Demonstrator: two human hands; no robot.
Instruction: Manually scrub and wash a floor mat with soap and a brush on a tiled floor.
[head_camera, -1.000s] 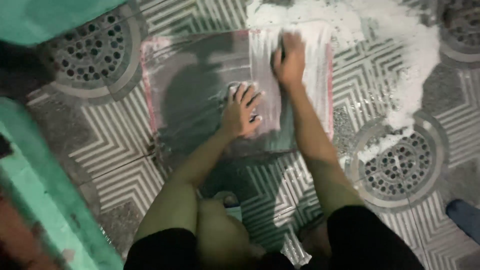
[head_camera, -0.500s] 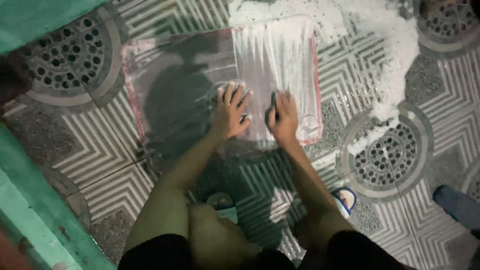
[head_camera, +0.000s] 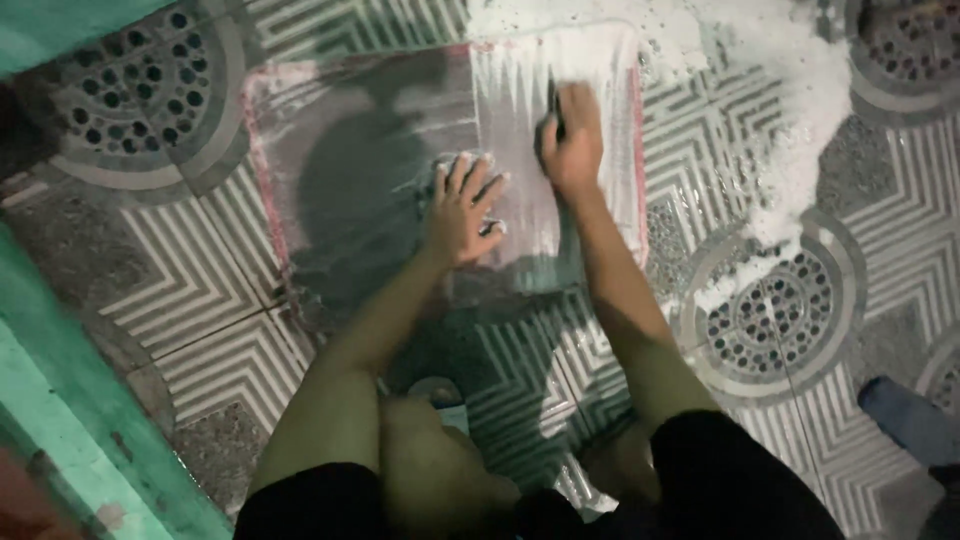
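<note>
- Mat (head_camera: 380, 180): flat on the tiled floor (head_camera: 200, 270), pink-edged, dark and wet over its left part, white with soapy streaks over its right part. Long axis runs left to right across the view; the streaks run near-to-far, across that axis.
- Brush (head_camera: 555, 110): dark, narrow, only partly visible; sits on the soapy band towards the mat's far edge, long axis pointing away from the person.
- Right hand (head_camera: 573, 140): closed around the brush, arm stretched forward. Most of the soapy band lies nearer the body than this hand, in line with the forearm.
- Left hand (head_camera: 465, 210): fingers spread, palm flat on the mat, holding nothing; just left of the soapy band, nearer the body than the right hand, and the nearer hand to the dark, unlathered part.
- Foam (head_camera: 800, 130): a white drift on the floor right of the mat, trailing towards a round-patterned tile (head_camera: 770, 320).
- Green wall (head_camera: 60, 400) at left.
</note>
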